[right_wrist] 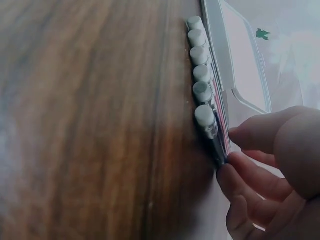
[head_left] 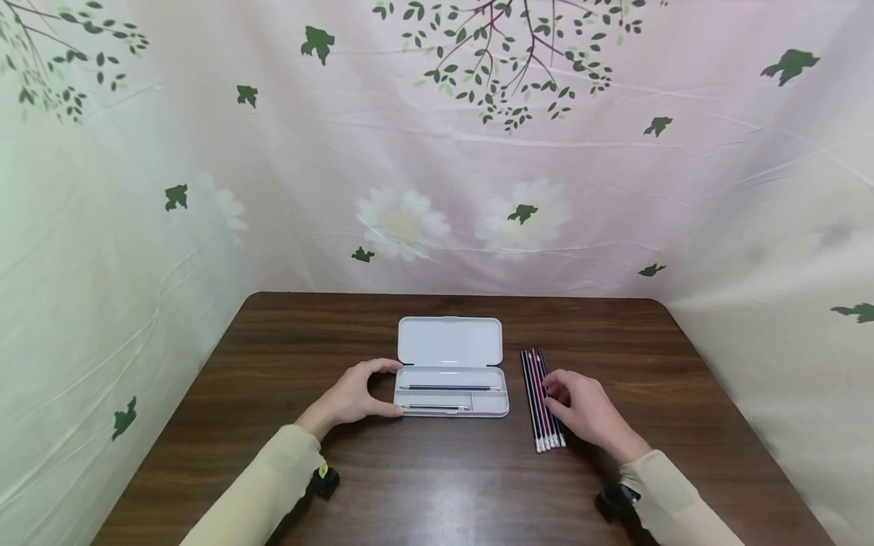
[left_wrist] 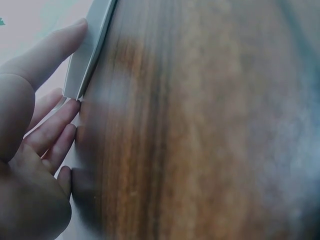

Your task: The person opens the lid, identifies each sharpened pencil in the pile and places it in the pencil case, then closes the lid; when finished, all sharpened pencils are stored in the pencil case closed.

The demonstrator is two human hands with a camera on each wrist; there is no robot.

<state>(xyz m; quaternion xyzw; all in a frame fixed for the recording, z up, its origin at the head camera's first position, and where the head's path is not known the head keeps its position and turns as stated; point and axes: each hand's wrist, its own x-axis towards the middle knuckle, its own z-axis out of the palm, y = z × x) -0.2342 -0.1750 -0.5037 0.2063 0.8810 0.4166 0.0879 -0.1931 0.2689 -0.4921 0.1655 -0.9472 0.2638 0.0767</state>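
A white pencil case (head_left: 488, 404) lies with its lid (head_left: 450, 341) tipped back. One dark pencil (head_left: 447, 387) rests in its rear compartment, and another pencil (head_left: 437, 407) in the front left one. My left hand (head_left: 351, 394) holds the case's left end, thumb at the front corner and forefinger near the hinge. In the left wrist view, the thumb and fingers lie along the case edge (left_wrist: 82, 67). My right hand (head_left: 586, 406) pinches the rightmost pencil (right_wrist: 216, 145) of a row of dark and red pencils (head_left: 536, 394). Their white eraser ends (right_wrist: 201, 73) face the near side.
Everything sits on a dark wood-grain table (head_left: 451, 478) with rounded far corners. A pale cloth (head_left: 451, 167) printed with leaves and flowers hangs behind it and along both sides. Black wrist cameras are strapped at both sleeves.
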